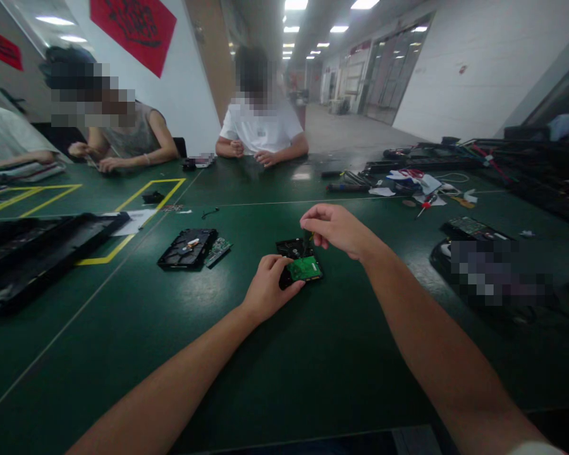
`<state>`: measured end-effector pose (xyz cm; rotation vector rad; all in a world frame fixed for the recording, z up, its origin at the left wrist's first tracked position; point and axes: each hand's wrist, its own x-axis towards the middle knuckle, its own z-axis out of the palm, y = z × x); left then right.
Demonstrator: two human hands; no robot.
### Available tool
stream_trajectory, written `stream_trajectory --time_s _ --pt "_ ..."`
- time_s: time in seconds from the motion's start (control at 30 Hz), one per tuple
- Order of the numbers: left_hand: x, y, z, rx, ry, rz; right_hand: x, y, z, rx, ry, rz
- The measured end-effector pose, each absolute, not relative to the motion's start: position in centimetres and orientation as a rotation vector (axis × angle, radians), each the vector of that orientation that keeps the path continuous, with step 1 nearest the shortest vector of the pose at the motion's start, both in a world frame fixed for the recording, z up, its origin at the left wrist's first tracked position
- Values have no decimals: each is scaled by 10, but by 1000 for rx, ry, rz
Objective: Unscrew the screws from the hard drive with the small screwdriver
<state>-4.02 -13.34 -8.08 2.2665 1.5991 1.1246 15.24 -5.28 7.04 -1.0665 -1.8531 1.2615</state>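
A black hard drive (290, 248) with a green circuit board (305, 268) on top lies on the green table (275, 366) in front of me. My left hand (267, 288) grips its near left corner, fingers curled round the edge. Above the drive's far side, my right hand (336, 227) is closed in a pinch on a thin dark tool (307, 242) whose tip points down at the drive.
A second opened hard drive (188, 248) with a loose green board (218, 251) lies to the left. Black trays (33, 246) sit at far left. Tools and papers (408, 183) clutter the back right. Two people sit across the table; a third person's arm shows far left.
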Motion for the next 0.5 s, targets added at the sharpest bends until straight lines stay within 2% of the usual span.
stream_trajectory --time_s 0.5 --pt "-40 -134 -79 2298 1568 1125 152 -44 60 -967 -1798 1288"
